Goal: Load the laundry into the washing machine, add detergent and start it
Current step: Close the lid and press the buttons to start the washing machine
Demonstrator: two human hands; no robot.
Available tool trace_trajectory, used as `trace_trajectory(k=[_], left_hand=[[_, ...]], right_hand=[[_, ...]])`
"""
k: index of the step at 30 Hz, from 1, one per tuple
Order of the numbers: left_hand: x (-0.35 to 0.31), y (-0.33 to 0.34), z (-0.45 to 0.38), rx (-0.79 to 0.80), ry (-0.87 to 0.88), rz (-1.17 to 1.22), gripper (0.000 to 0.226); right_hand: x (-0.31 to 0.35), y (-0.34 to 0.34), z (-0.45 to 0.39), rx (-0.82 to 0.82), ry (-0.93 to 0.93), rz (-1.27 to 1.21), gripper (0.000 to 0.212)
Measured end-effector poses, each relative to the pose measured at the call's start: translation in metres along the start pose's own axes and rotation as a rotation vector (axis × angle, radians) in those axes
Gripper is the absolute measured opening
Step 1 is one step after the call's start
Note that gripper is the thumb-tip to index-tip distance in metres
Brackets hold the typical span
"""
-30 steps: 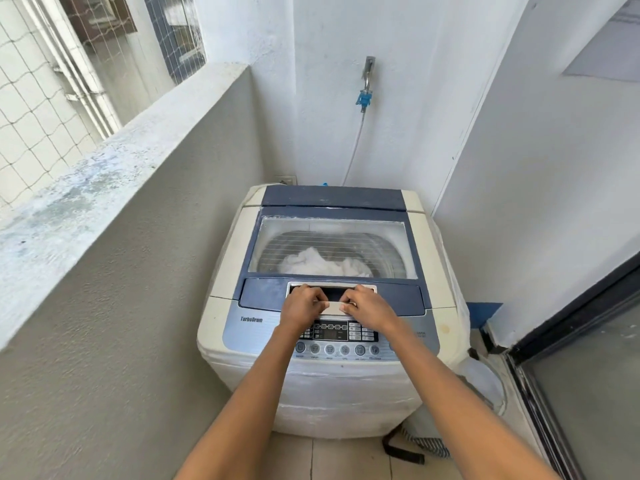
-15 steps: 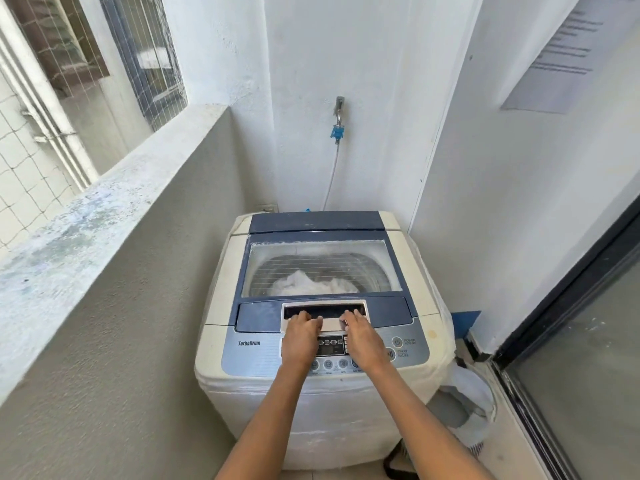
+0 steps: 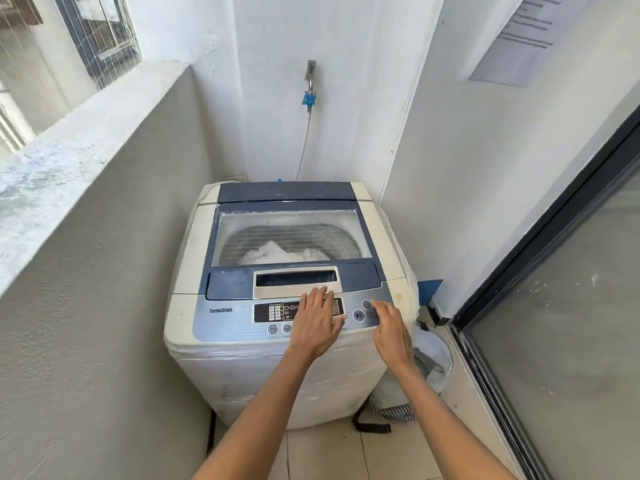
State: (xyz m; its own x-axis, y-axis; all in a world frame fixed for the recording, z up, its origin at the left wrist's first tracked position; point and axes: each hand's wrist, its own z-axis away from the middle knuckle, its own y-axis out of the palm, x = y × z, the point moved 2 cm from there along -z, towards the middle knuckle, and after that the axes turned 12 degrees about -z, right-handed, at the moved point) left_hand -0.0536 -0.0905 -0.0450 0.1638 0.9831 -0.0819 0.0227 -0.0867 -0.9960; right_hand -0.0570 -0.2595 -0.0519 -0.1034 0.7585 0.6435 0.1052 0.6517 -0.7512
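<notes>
On the washing machine [image 3: 277, 341] you can read 1 brand mark: "TurboDrum" [image 3: 220, 310], dark lettering on the silver-blue control panel [image 3: 225, 323], left of the display block. The display's icons and the labels beside the round buttons are too small for you to make out. The paper sheet [image 3: 519, 39] on the right wall carries printed lines, illegible from here.
</notes>
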Motion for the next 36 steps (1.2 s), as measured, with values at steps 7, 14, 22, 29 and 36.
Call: trace_trajectory(k=[7,14,22,29,36], left_hand=[[-0.007,0.011,0.003,0.158,-0.007,-0.117,0.090],[-0.011,0.005,-0.001,0.163,-0.028,-0.157,0.094],[-0.014,0.006,-0.003,0.108,-0.041,-0.168,0.086],[-0.001,-0.006,-0.008,0.004,0.001,-0.009,0.051],[0.031,-0.016,-0.012,0.059,0.008,0.125,0.047]], right_hand=[[-0.002,0.005,0.000,-0.033,-0.107,0.071,0.050],[0.002,-0.004,-0.002,-0.014,-0.181,0.187,0.052],[0.009,-0.005,-0.009,0.082,-0.107,0.262,0.038],[0.011,-0.006,-0.016,0.161,-0.112,0.311,0.037],[0.010,-0.012,-0.014,0.110,-0.120,0.222,0.040]])
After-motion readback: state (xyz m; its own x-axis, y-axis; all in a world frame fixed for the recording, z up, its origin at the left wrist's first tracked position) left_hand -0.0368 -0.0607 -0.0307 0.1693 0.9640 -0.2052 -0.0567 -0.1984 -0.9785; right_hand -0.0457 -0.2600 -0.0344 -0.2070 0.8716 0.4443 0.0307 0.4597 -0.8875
